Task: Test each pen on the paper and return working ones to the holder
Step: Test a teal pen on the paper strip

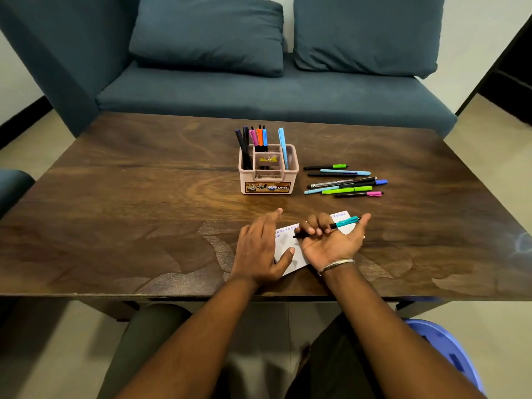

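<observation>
A blue sofa [259, 90] with two loose cushions [207, 33] filled the far side at twelve o'clock, pushed up against the dark wooden table [129, 211]. A blue plastic stool [449, 352] showed at the five o'clock corner beneath the table's near edge.

On the table, a pink holder [268, 171] stood just past centre, split into compartments, with a printed label across its front. Dark, pink, orange and blue pens stood upright in its rear left compartments, and a light blue pen [282, 146] leaned in the right one. At three o'clock from the holder lay a loose pile of pens [344, 181], all roughly parallel, with green, light blue, dark blue and pink caps or clips; several touched or crossed one another.

At six o'clock from the holder lay a small sheet of paper [290, 254], white, with a row of punched or printed holes along its far edge, tilted and largely covered by both hands.

The left hand [260, 249] lay flat with fingers spread, pressing the paper's left part. The right hand [331, 240] was turned palm up over the paper, its fingers curled round a black pen with a teal clip [344, 222], thumb extended towards two o'clock. The pen lay crosswise in the fingers, tip pointing to nine o'clock, clip end to three. A metal bangle [335, 266] circled the right wrist.
</observation>
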